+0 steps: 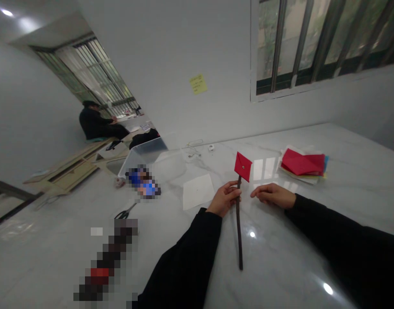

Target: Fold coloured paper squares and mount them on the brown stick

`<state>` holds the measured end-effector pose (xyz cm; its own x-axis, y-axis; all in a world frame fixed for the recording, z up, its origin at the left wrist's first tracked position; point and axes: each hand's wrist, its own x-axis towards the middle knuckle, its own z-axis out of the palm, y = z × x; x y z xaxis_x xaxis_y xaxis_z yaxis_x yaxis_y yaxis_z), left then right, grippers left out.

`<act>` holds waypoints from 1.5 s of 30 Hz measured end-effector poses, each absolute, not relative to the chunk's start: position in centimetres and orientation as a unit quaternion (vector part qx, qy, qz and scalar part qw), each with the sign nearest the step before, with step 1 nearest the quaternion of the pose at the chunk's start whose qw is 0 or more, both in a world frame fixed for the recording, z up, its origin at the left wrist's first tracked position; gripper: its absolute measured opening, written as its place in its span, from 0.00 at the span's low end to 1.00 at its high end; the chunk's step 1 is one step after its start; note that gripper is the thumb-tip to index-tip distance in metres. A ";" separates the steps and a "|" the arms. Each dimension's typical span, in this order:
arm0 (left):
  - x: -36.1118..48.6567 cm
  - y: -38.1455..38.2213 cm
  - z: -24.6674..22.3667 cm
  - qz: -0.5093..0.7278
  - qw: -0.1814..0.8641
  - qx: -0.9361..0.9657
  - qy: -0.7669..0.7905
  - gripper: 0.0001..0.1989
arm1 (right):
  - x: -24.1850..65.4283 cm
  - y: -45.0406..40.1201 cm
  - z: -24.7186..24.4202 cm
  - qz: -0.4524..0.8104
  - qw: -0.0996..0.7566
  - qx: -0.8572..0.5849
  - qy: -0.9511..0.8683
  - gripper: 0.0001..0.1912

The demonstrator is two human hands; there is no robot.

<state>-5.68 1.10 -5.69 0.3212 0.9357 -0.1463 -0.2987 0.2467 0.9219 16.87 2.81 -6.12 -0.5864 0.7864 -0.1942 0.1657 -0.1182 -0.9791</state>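
My left hand (225,198) grips a thin dark brown stick (238,227) near its upper end, and the stick slants down toward the front of the table. At the top of the stick is a folded red square (243,166) with a small round pin at its middle. To the right of the stick, my right hand (272,196) hovers over or rests on the table with its fingers curled together; what they hold, if anything, is too small to make out.
A white sheet (197,191) lies left of my hands. Stacked red and other coloured sheets (303,163) are at the right. Black scissors (124,212), a clear plastic bin (145,150) and blurred items stand left. A person (98,122) sits far back.
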 end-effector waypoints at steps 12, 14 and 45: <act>-6.1 0.9 -5.3 0.331 0.679 0.513 0.408 0.26 | 19.1 5.4 -6.8 0.428 0.467 -0.545 -0.549 0.44; -6.1 0.8 -5.0 0.316 0.670 0.529 0.414 0.25 | 19.5 5.3 -6.5 0.327 0.449 -0.546 -0.627 0.43; -5.0 0.1 -5.2 0.450 0.749 0.368 0.317 0.22 | 13.7 -0.8 -6.3 0.668 0.197 -0.305 -0.650 0.27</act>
<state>-5.01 0.12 -5.16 0.3931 0.9082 -0.1438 -0.4416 0.3236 0.8369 13.70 -0.79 -6.31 -0.7366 0.6592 -0.1513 0.1330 -0.0781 -0.9880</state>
